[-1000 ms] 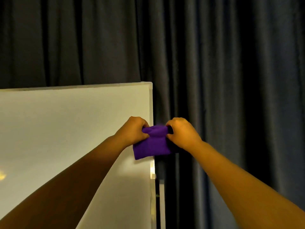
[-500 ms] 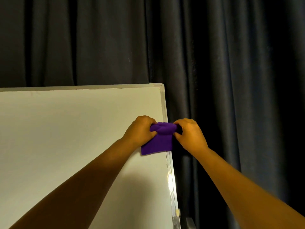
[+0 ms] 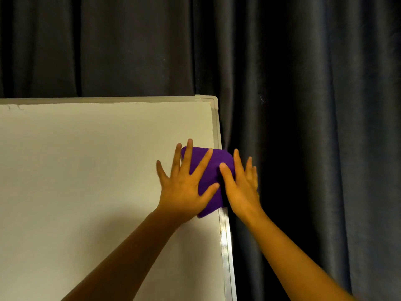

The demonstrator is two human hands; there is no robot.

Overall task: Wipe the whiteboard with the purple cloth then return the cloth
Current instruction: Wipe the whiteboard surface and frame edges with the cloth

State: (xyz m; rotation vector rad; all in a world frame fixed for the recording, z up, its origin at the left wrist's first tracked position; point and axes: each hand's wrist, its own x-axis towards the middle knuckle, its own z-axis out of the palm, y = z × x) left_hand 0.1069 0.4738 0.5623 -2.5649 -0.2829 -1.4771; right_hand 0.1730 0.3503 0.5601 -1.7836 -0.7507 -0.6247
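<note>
The purple cloth (image 3: 214, 165) lies flat against the whiteboard (image 3: 86, 170), at its right edge a little below the top corner. My left hand (image 3: 184, 189) is spread wide with its palm and fingers pressing the cloth's left half onto the board. My right hand (image 3: 242, 189) is also spread; its thumb rests on the cloth's right side while its fingers reach past the board's edge in front of the curtain. The cloth's lower part is hidden under both hands.
A dark grey curtain (image 3: 314, 127) hangs behind and to the right of the board. The board's metal frame (image 3: 226, 253) runs down its right side. The white surface stretches left and down from the hands.
Both hands were pinching the bunched cloth by its top; now the fingers have opened and the cloth is pressed flat on the board. The view has shifted slightly.
</note>
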